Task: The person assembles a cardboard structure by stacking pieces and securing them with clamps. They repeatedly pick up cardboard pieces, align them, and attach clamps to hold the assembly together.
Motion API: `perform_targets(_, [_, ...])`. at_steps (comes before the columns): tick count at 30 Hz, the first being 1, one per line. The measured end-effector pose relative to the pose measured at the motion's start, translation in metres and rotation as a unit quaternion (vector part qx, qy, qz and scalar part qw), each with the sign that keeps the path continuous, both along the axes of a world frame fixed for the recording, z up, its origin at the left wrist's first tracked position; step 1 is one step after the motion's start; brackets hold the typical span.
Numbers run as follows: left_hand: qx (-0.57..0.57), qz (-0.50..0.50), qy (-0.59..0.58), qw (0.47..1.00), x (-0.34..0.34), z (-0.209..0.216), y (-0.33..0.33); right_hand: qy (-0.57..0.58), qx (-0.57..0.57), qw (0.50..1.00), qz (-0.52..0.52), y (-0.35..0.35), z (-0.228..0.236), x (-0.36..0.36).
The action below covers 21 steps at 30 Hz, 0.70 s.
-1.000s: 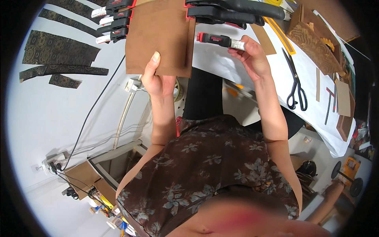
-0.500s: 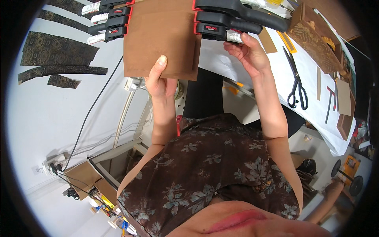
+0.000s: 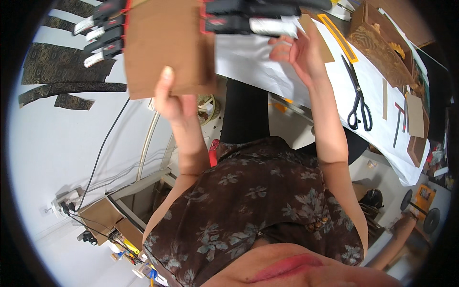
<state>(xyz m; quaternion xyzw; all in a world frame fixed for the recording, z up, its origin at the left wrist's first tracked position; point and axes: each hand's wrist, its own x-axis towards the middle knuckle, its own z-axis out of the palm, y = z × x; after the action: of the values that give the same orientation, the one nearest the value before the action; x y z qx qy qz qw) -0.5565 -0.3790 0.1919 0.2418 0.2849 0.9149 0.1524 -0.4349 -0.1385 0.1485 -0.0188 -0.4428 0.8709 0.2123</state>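
Note:
My left hand (image 3: 177, 104) grips the lower edge of a brown leather-like panel (image 3: 162, 45), its thumb pressed on the front face and the other fingers behind. The panel looks like two stacked layers, one jutting out at the right. Several black clamps (image 3: 106, 44) with red jaw pads and white-wrapped handle ends bite its left edge. More such clamps (image 3: 229, 25) sit along the right edge, blurred. My right hand (image 3: 303, 57) is open just below the white-wrapped end of the lowest right clamp, fingers spread and curved. Whether a fingertip touches that handle I cannot tell.
On the white-covered table (image 3: 287, 86) at right lie black scissors (image 3: 358, 103), a yellow-edged strip (image 3: 337, 37) and a small T-shaped tool (image 3: 398, 119). Beyond stands a patterned brown box (image 3: 382, 48). Dark patterned pieces (image 3: 64, 64) lie on the white surface at left.
The panel with its clamps has moved left and tilted in my left hand. My right hand stays in nearly the same place, its fingers spreading apart from the clamp handle.

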Motion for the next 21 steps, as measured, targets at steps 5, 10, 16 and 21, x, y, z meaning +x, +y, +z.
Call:
perform_targets(5, [0.094, 0.007, 0.046, 0.994, -0.039, 0.047, -0.006, -0.181, 0.349, 0.898, -0.2, 0.039, -0.042, -0.096])
perform_targets(10, [0.121, 0.078, 0.085, 0.986, -0.052, 0.078, -0.03, -0.214, 0.664, 0.676, -0.235, 0.043, -0.053, -0.217])
perform_targets(16, [0.088, 0.092, 0.037, 0.991, -0.054, 0.058, -0.018, -0.23, 0.717, 0.646, -0.126, 0.105, -0.081, -0.267])
perform_targets(21, [0.093, 0.049, -0.026, 0.994, -0.054, 0.034, -0.005, -0.173, 0.602, 0.735, -0.26, 0.103, -0.073, -0.242])
